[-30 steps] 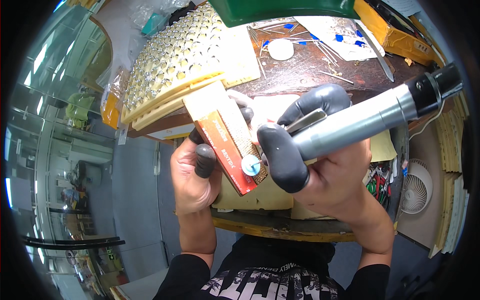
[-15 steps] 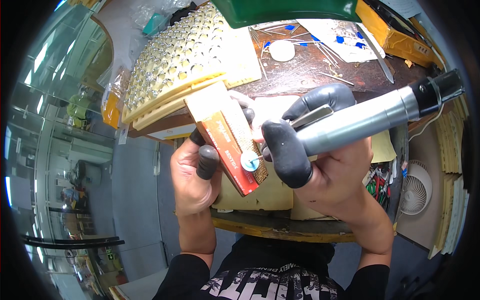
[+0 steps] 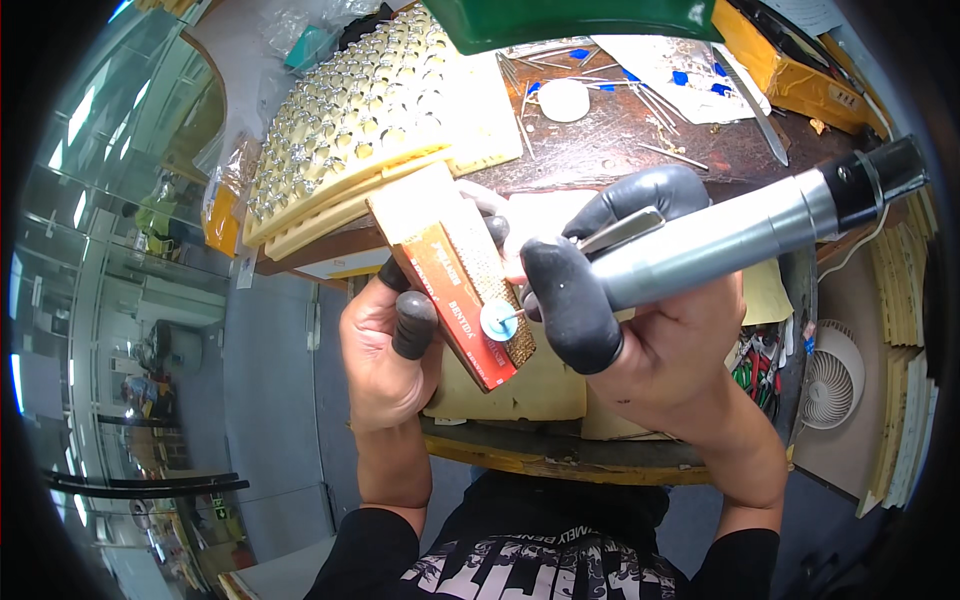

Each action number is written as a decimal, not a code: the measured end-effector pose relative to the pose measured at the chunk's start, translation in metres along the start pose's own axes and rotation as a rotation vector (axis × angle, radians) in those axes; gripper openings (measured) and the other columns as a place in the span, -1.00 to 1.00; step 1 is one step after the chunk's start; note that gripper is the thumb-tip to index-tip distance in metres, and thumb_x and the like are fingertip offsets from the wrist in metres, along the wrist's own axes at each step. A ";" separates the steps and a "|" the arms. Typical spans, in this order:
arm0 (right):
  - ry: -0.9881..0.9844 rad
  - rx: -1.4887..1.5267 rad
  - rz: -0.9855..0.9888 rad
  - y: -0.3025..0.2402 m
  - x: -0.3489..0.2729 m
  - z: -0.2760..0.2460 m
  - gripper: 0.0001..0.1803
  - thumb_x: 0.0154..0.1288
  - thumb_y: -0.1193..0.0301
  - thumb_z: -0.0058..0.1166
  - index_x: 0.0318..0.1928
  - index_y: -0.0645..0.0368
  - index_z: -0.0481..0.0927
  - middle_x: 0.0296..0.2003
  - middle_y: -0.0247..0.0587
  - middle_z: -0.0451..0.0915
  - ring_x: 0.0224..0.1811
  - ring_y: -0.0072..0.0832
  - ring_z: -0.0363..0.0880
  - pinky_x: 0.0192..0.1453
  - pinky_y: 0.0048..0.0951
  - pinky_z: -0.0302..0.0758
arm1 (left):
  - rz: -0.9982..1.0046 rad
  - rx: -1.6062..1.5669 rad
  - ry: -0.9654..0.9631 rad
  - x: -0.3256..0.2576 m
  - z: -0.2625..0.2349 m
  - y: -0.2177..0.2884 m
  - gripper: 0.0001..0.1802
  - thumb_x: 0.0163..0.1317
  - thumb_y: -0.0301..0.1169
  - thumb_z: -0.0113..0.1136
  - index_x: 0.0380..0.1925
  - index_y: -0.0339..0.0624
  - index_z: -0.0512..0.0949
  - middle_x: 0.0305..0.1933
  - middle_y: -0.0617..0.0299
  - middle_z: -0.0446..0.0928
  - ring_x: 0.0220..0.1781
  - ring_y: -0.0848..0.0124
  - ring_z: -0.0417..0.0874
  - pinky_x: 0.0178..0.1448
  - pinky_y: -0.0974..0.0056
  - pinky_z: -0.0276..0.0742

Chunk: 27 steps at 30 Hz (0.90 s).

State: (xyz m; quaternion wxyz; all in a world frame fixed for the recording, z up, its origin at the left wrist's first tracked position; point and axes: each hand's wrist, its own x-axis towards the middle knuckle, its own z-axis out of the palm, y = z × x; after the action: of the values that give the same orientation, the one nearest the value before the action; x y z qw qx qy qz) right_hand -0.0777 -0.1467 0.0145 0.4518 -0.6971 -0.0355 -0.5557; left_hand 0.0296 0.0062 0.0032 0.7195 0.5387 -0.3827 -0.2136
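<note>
A long block [image 3: 452, 297] with a red printed label and a rough, grainy brown side is gripped in my left hand [image 3: 385, 335], tilted over the bench. Black finger covers show on that hand, the thumb on the block's near side. My right hand [image 3: 640, 290], also in black finger covers, is wrapped round a silver rotary handpiece [image 3: 735, 243] with a metal lever. From the handpiece's tip a thin shank carries a small pale blue disc [image 3: 499, 321], which lies against the lower end of the block, by the grainy side.
Left of the block, cream trays [image 3: 350, 130] hold many metal rings. Behind lie thin metal rods [image 3: 655, 105], a round white piece [image 3: 564, 101] and a knife-like metal tool [image 3: 752, 105]. A green container [image 3: 580, 22] overhangs the far edge. A white fan [image 3: 832, 375] stands at right.
The handpiece and the block have shifted only very slightly. Both hands keep their grip, and the disc stays at the block's lower end.
</note>
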 end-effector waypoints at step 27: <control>-0.018 -0.007 0.003 0.002 -0.003 -0.004 -0.94 0.07 0.63 0.22 -0.50 0.26 0.66 -0.49 -0.18 0.55 -0.44 -0.53 0.54 -0.43 -0.55 0.42 | -0.007 -0.026 0.015 0.000 0.002 -0.001 -0.18 0.21 0.05 0.22 0.17 -0.53 0.36 0.18 -0.10 0.47 0.20 0.17 0.52 0.32 0.05 0.39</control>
State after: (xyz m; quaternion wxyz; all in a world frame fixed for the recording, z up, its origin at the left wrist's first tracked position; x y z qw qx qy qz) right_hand -0.0804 -0.1490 0.0112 0.4497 -0.7037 -0.0363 -0.5490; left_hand 0.0277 0.0047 0.0022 0.7287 0.5321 -0.3724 -0.2171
